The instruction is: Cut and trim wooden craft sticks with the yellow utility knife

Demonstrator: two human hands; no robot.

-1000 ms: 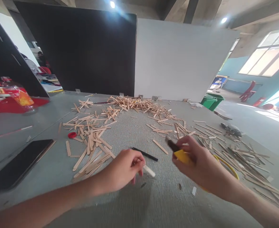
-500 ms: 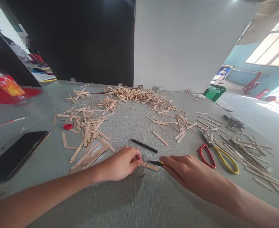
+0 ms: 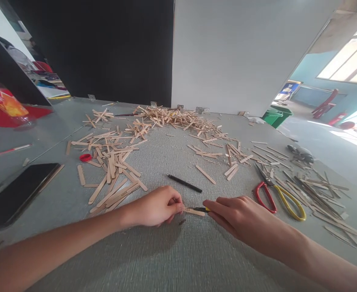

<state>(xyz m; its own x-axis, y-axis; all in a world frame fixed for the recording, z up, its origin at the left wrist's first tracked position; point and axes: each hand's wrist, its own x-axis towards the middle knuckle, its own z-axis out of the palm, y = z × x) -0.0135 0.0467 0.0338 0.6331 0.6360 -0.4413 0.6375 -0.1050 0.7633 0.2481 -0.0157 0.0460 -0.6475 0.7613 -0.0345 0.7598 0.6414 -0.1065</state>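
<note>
Between the fingers and thumb of my left hand is the left end of a wooden craft stick with a small dark mark drawn on it. My right hand is closed around a utility knife with a yellow part and a dark blade. The blade lies over the marked part of the stick, and its tip seems to touch the wood. Just below the stick, a small dark scrap rests on the grey table. Beyond my hands lies a black pen.
Loose craft sticks lie to the left, with a larger heap at the back. Red-and-yellow-handled scissors and thin wood strips are on the right. A phone, a red ring and a bottle stand left.
The view has shifted slightly. The knife blade has moved left along the craft stick, closer to my left fingers. Both hands keep their grip.
</note>
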